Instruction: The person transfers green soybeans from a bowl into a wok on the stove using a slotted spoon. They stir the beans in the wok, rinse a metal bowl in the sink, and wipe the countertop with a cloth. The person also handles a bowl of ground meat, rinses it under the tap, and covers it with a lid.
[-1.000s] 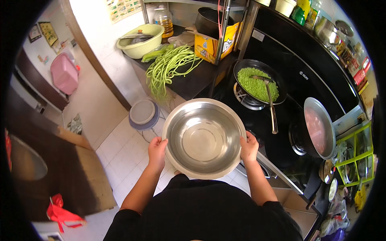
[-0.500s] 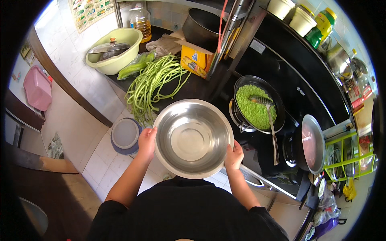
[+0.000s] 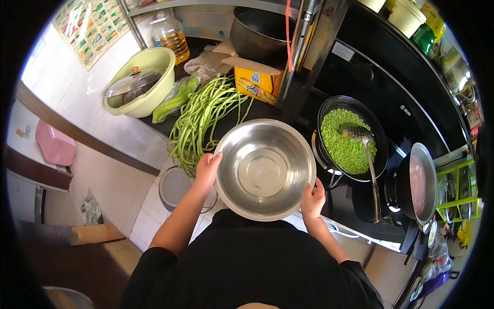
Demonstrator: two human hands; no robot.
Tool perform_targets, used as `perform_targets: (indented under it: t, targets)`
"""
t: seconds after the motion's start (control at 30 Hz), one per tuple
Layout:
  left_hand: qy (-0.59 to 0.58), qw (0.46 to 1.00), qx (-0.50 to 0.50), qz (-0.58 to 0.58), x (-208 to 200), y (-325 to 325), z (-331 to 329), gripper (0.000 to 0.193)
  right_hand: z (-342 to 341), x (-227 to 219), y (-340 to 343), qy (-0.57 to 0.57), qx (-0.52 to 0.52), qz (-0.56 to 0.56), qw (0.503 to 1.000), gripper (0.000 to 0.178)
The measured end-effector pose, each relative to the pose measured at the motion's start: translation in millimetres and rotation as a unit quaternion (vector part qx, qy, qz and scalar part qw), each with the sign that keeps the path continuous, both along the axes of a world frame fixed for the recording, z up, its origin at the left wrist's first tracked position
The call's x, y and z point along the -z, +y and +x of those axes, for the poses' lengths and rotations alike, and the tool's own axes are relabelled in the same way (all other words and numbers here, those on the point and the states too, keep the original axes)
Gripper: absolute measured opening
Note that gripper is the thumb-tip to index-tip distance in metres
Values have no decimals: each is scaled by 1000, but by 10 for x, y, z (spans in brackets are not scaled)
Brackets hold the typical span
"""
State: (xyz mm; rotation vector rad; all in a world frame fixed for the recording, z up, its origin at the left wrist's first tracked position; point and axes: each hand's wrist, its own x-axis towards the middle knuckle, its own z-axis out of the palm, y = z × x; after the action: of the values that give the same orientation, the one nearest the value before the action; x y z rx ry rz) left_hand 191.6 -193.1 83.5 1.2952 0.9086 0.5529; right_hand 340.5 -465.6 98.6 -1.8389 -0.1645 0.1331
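Observation:
An empty stainless steel basin [image 3: 263, 172] is held in front of my body, its inside facing up. My left hand [image 3: 207, 170] is closed on its left rim, and my right hand [image 3: 313, 200] grips the lower right rim with the thumb on top. Just beyond the basin to the left, a heap of long green beans [image 3: 203, 121] lies on the dark counter. Right of the basin, a black wok [image 3: 382, 131] on the stove holds chopped green pieces [image 3: 342, 149]. Across these rests a slotted ladle [image 3: 371, 170], its handle hanging over the wok's near edge.
A second pan [image 3: 423, 180] with pinkish contents stands farther right, near a green rack [image 3: 458, 193]. Behind the beans are a pale green basin [image 3: 163, 92] with a glass lid, an oil jug [image 3: 177, 46], a yellow box [image 3: 257, 82] and a dark pot [image 3: 257, 33]. A lidded bin [image 3: 175, 186] sits below left.
The view has turned slightly, so most of the surroundings appear farther right. Both hands keep their hold on the basin, which has shifted little relative to my body.

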Motion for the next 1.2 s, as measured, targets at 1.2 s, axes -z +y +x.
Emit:
perform_targets:
  t: [1.2]
  targets:
    - [22,764,232,602,-246,781,943,56,-794,-241,-50,-44,122,-241,962,27]
